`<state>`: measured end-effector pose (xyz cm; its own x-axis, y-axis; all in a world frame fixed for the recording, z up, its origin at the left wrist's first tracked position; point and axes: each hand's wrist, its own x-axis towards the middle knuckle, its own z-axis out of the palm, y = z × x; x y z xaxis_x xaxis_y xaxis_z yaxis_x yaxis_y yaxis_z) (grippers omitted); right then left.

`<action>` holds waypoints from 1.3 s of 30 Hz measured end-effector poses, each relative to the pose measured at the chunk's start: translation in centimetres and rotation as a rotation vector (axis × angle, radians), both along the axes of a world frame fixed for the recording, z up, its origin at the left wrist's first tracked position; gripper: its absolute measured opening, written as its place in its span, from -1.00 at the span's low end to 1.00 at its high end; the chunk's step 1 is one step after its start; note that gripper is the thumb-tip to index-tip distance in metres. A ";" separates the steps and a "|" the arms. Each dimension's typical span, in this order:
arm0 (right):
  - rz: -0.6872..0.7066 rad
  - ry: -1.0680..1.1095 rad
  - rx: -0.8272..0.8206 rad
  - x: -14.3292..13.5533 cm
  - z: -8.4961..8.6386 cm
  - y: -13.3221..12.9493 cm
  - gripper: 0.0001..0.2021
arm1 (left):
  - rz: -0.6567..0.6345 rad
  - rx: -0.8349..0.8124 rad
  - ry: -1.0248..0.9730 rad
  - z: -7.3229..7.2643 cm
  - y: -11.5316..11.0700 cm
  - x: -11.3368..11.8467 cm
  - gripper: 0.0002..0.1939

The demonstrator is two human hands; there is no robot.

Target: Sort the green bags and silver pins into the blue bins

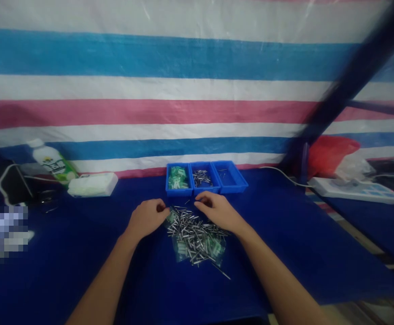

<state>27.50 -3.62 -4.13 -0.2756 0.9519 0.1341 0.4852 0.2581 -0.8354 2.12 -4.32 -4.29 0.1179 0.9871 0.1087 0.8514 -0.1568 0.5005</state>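
Note:
My left hand (148, 215) is closed at the left edge of a pile of thin metal rods (192, 230), its fingertips beside a small green-and-clear plastic bag (171, 217). Whatever it holds, if anything, is hidden. Over the pile's right side, my right hand (219, 210) has its fingers curled with thumb and index close together; I cannot make out anything between them. More green-printed bags (216, 246) lie under and among the rods. One longer rod (222, 271) sticks out toward me.
Behind the pile, three blue bins stand side by side: the left bin (179, 192) holds green bags, the middle bin (205, 190) metal rods, the right bin (234, 180) a few small pieces. A tissue pack (93, 185), bottle (53, 160), power strip (355, 189) and red bag (332, 153) flank them.

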 end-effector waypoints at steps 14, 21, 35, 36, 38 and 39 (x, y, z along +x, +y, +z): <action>0.081 0.123 0.114 -1.7 0.8 -1.1 -0.67 | -0.104 0.107 -0.454 1.3 -0.3 1.3 -0.81; 0.106 0.329 -0.029 -2.7 1.2 -1.2 -0.86 | -0.135 0.066 -0.679 1.0 -0.7 2.6 -0.69; 0.124 0.502 -0.152 -2.5 0.9 -0.9 -0.81 | -0.197 -0.012 -0.786 0.5 -0.8 3.1 -0.70; 0.126 0.497 -0.165 -2.4 0.9 -1.0 -0.81 | -0.195 -0.007 -0.789 0.5 -0.8 3.1 -0.71; 0.129 0.482 -0.168 -2.4 0.8 -1.0 -0.82 | -0.189 -0.001 -0.789 0.5 -0.8 3.1 -0.72; 0.133 0.474 -0.161 -2.4 0.7 -0.9 -0.83 | -0.184 0.000 -0.784 0.5 -0.8 3.2 -0.71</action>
<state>25.14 -4.56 -3.39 -0.3402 0.9316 0.1282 0.0151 0.1417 -0.9898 5.28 -5.14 -3.75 0.1680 0.9591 0.2278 0.2128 -0.2609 0.9416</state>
